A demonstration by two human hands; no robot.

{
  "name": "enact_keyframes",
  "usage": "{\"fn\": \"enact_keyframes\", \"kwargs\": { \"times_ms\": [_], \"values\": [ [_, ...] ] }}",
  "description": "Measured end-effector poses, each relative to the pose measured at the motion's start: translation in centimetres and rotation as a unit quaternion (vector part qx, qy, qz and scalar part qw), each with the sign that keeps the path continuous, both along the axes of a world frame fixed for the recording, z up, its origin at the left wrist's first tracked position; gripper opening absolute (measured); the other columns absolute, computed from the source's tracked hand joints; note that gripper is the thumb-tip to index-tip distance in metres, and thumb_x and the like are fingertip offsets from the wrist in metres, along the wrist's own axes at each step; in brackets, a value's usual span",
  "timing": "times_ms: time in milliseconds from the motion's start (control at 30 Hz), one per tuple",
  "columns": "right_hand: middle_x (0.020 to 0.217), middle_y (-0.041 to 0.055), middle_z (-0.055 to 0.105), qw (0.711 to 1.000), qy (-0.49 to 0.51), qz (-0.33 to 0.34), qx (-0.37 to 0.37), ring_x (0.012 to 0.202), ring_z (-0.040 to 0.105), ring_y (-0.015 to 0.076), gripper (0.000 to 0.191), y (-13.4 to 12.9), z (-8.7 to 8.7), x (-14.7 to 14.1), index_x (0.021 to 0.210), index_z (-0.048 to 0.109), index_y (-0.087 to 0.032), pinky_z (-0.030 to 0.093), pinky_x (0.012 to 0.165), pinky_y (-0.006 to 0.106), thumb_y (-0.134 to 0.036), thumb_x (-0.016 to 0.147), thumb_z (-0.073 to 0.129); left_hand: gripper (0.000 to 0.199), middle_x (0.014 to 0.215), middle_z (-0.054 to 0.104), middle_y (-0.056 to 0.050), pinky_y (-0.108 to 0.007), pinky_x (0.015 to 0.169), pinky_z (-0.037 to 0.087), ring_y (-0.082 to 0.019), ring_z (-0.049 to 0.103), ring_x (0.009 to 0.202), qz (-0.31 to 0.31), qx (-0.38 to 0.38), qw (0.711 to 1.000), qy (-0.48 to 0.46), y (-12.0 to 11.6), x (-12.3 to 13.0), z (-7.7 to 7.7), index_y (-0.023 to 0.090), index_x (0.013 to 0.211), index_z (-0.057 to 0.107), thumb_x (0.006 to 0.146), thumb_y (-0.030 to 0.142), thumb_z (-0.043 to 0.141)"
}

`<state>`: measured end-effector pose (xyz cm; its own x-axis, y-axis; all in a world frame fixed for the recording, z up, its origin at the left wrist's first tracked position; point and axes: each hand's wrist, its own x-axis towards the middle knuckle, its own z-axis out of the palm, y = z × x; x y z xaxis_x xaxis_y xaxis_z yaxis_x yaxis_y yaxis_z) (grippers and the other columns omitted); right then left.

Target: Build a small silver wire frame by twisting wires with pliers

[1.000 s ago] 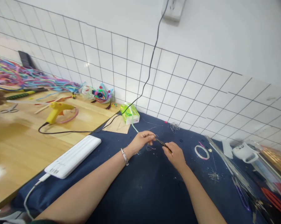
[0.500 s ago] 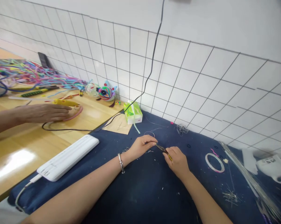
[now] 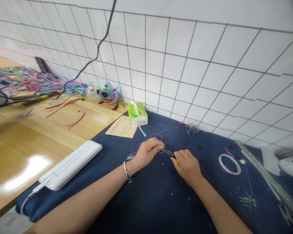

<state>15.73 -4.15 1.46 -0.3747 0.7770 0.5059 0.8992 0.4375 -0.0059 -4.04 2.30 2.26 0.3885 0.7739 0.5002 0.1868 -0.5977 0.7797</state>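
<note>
My left hand (image 3: 147,152), with a silver bangle at the wrist, pinches a thin wire ring (image 3: 157,134) that stands up behind the fingertips. My right hand (image 3: 189,165) is wrapped round pliers (image 3: 170,153) with yellow handles. The dark jaws point left and meet the left fingertips; what lies between the jaws is too small to tell. Short wire pieces (image 3: 131,156) lie beside the left wrist on the dark blue cloth (image 3: 146,198).
Behind stand a green tissue pack (image 3: 138,113) and brown paper (image 3: 120,126). A white power bank (image 3: 70,165) lies left. Tangled wire (image 3: 192,129), a white ring roll (image 3: 229,164) and long wires (image 3: 265,174) lie right. Scissors (image 3: 25,113) rest on the wooden table.
The other person's hand and the yellow tool it held have left the wooden table, where scissors now show. The black cable has swung left. My hands have barely moved.
</note>
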Motion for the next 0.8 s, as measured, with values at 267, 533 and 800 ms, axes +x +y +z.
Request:
{"fn": "enact_keyframes", "kwargs": {
  "times_ms": [267, 533, 800],
  "values": [
    [0.08, 0.0068, 0.055, 1.0, -0.003, -0.001, -0.001, 0.076, 0.047, 0.0181, 0.018, -0.2, 0.3, 0.0, 0.095, 0.058, -0.016, 0.039, 0.071, 0.032, -0.027, 0.084, 0.047, 0.013, 0.08, 0.062, -0.003, -0.027, 0.074, 0.043, -0.014, 0.057, 0.078, 0.022, -0.032, 0.999, -0.009, 0.2, 0.1, -0.2, 0.018, 0.081, 0.064, 0.081, 0.023, 0.052],
    [0.079, 0.0048, 0.057, 0.982, 0.179, 0.003, -0.067, 0.075, 0.053, 0.0153, 0.017, 0.1, -0.3, -0.2, 0.089, 0.058, -0.019, 0.043, 0.071, 0.027, -0.028, 0.085, 0.045, 0.024, 0.087, 0.062, -0.005, -0.029, 0.076, 0.044, -0.013, 0.057, 0.078, -0.057, -0.251, 0.952, -0.164, 0.4, 0.1, 0.1, 0.016, 0.099, 0.058, 0.081, 0.031, 0.053],
    [0.07, 0.0005, 0.055, 0.952, 0.278, 0.002, -0.13, 0.065, 0.053, 0.0124, 0.018, 0.3, 0.2, -0.2, 0.081, 0.059, -0.02, 0.043, 0.063, 0.024, -0.029, 0.085, 0.044, 0.02, 0.081, 0.063, -0.004, -0.026, 0.07, 0.045, -0.011, 0.058, 0.07, -0.097, -0.353, 0.907, -0.208, 0.7, 0.4, -1.0, 0.014, 0.087, 0.059, 0.074, 0.028, 0.063]
  ]
}}
